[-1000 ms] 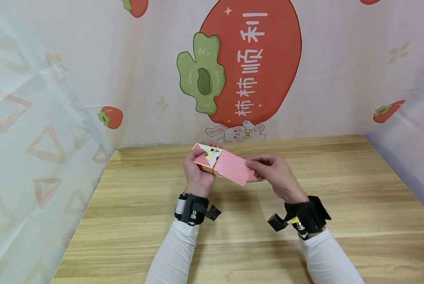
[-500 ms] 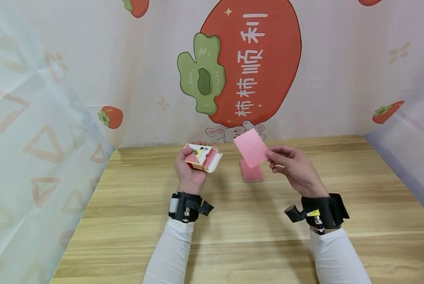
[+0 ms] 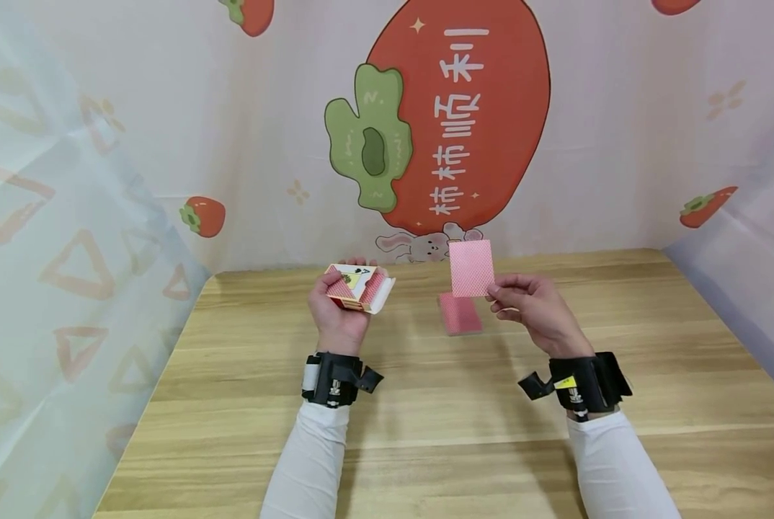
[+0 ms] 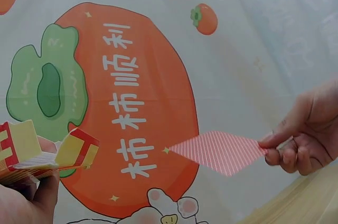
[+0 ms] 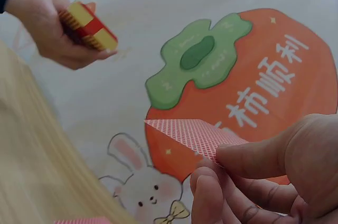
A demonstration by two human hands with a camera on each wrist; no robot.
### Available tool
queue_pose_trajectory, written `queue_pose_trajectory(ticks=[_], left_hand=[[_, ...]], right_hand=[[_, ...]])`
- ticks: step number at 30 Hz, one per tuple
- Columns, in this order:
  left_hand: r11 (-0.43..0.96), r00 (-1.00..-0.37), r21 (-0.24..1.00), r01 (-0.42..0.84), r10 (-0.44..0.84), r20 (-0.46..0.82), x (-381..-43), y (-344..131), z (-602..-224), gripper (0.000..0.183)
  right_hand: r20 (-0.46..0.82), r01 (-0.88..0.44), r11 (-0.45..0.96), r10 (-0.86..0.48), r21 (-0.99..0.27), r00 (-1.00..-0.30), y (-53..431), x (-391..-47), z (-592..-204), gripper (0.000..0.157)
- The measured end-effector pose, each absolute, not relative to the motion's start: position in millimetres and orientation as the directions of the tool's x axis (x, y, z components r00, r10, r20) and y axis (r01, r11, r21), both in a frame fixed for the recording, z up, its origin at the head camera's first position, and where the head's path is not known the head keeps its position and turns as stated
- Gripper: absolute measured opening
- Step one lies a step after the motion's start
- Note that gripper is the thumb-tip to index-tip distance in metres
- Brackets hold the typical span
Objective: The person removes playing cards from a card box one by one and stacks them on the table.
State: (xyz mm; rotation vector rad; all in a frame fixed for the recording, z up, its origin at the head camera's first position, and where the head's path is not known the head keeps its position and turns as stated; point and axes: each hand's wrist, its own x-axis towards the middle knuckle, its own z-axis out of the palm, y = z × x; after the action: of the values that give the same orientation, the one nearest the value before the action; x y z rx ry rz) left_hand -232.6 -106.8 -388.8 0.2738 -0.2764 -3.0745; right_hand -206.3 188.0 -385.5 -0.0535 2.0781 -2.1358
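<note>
In the head view my left hand (image 3: 340, 317) grips a playing-card box (image 3: 364, 285) with a red pattern and an ace design on top, thumb across it. Its white end flap (image 3: 382, 295) hangs out toward the right. The left wrist view shows the box mouth spread, with white edges inside. My right hand (image 3: 539, 308) pinches one playing card (image 3: 471, 268) by a lower corner, between thumb and fingers, its red-patterned back facing me. Beneath and behind that card, a stack of playing cards (image 3: 461, 317) lies on the table, its far end partly covered in the head view.
The wooden table (image 3: 413, 447) reaches to a printed cloth backdrop (image 3: 594, 144) right behind its far edge. Cloth also hangs along the left and right sides. Each wrist wears a black strap with a camera mount.
The hands have drawn apart, right hand to the right with the card, left hand leftward with the box. The card now stands upright, and the stack on the table shows more fully.
</note>
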Motion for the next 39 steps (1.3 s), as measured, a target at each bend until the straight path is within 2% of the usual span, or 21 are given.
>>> queue_pose_trajectory(ticks=[6,13,23,29,39], left_hand=[[-0.987,-0.982,0.153,0.051,-0.078,-0.174,-235,-110,-392,0.032],[-0.985,-0.979,0.157,0.067,-0.096,-0.18,-238,-112,-395,0.031],[-0.98,-0.976,0.182,0.08,-0.114,-0.184,-240,-110,-402,0.036],[-0.982,-0.978,0.171,0.084,-0.114,-0.173,-243,-109,-406,0.039],[-0.98,-0.979,0.188,0.065,-0.1,-0.179,-246,-108,-412,0.031]], right_hand=[[-0.155,0.143,0.088,-0.152,-0.986,-0.976,191,-214,-409,0.031],[-0.19,0.168,0.148,-0.148,-0.975,-0.971,195,-217,-425,0.035],[-0.215,0.193,0.151,-0.148,-0.97,-0.965,187,-219,-433,0.035],[-0.244,0.228,0.143,-0.103,-0.963,-0.964,187,-220,-436,0.037],[-0.272,0.259,0.136,-0.085,-0.956,-0.959,190,-222,-439,0.035]])
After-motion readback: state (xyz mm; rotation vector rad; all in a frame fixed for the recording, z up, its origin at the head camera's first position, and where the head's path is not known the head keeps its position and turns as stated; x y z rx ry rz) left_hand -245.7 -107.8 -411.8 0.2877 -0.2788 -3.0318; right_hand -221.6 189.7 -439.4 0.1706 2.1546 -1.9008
